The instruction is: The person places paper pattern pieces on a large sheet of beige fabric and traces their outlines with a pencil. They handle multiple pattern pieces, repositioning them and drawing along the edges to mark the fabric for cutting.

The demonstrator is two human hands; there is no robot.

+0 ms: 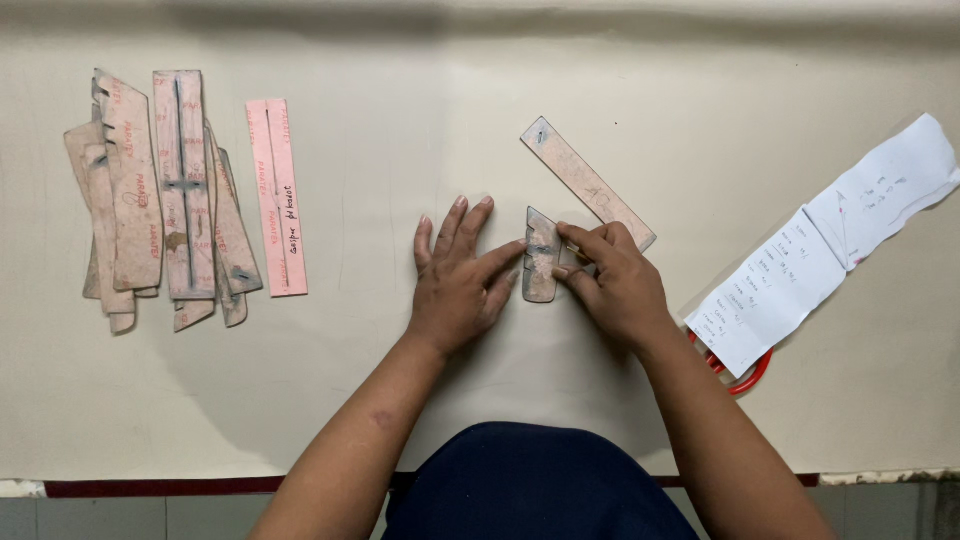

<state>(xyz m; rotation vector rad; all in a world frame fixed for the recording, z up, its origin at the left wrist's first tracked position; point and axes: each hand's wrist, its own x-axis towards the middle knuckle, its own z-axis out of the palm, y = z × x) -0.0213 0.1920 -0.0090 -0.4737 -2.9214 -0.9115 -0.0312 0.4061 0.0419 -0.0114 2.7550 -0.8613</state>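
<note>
Two hands: both on one small card piece [541, 262], near the table's [420, 400] middle.
Left hand [458, 280]: palm down, fingers spread flat, index tip pressing the piece's left edge.
Right hand [612, 275]: fingers curled narrow, thumb and forefinger pinching the piece's right edge.
Card piece: thin, flat, probably light and fairly stiff; worn, so edges may bend. Notched sides look like the best pinch point.
Long strip [587, 183]: lies diagonally just behind the right hand, touching or nearly touching the piece; can't tell which.
Paper notes [830, 250]: toward the right edge, over a red ring [748, 378].
Pink strip [277, 196]: well apart, left.
Template stack [160, 195]: near the far left corner, overlapping.
</note>
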